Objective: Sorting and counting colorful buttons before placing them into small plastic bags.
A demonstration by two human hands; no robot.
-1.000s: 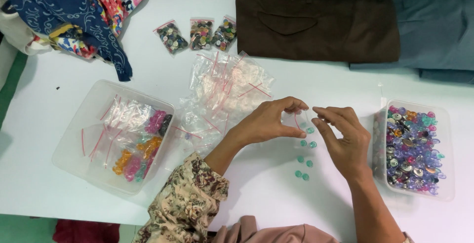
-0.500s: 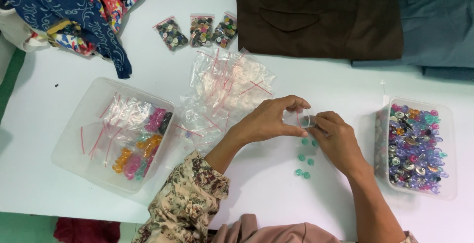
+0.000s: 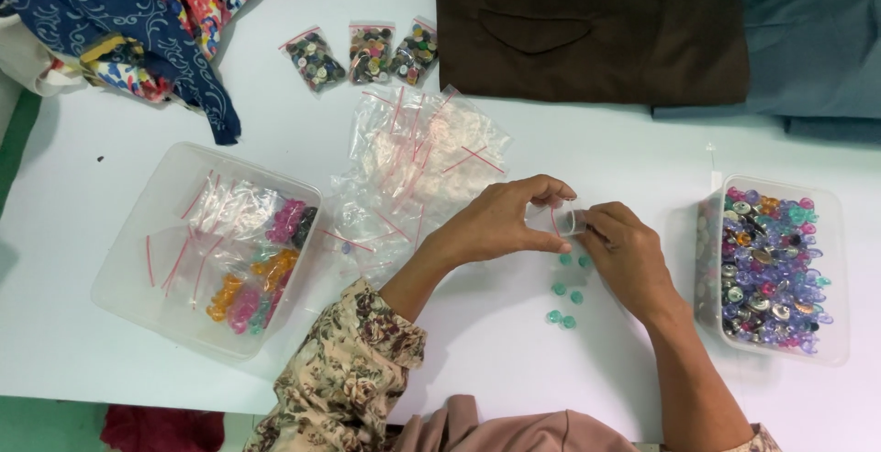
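Note:
My left hand [image 3: 500,223] pinches a small clear zip bag [image 3: 562,221] with a red strip, held just above the white table [image 3: 110,388]. My right hand [image 3: 624,255] meets it from the right, fingertips at the bag's mouth. Whether a bead sits between those fingers is hidden. Several loose teal beads [image 3: 563,291] lie on the table right below both hands.
A clear tub of mixed coloured beads [image 3: 771,268] stands at the right. A clear tub [image 3: 138,287] at the left holds filled small bags. A pile of empty zip bags [image 3: 418,163] lies behind my hands. Three button bags [image 3: 367,53], brown folded cloth [image 3: 587,30] and patterned fabric [image 3: 119,21] lie at the back.
My right hand has moved left from beside the bag until its fingertips reach the bag's mouth. My left hand has held the bag in about the same place.

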